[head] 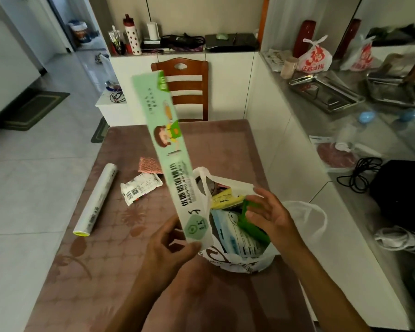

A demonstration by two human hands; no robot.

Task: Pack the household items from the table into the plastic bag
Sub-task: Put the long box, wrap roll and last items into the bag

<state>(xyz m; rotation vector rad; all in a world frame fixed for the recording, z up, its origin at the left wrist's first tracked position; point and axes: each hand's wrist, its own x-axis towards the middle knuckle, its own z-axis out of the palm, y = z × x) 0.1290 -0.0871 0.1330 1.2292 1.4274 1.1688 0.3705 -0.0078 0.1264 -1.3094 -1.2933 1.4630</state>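
Observation:
My left hand grips the near end of a long pale-green foil box, which stands tilted above the table. A white plastic bag sits open just right of it, holding a yellow packet, a green item and a blue-white pack. My right hand is at the bag's mouth, fingers relaxed and touching the green item. On the brown table lie a white roll, a white sachet and a pink patterned pad.
A wooden chair stands at the table's far end. A white counter on the right carries metal trays, a black bag, cables and a printed bag. Tiled floor lies to the left.

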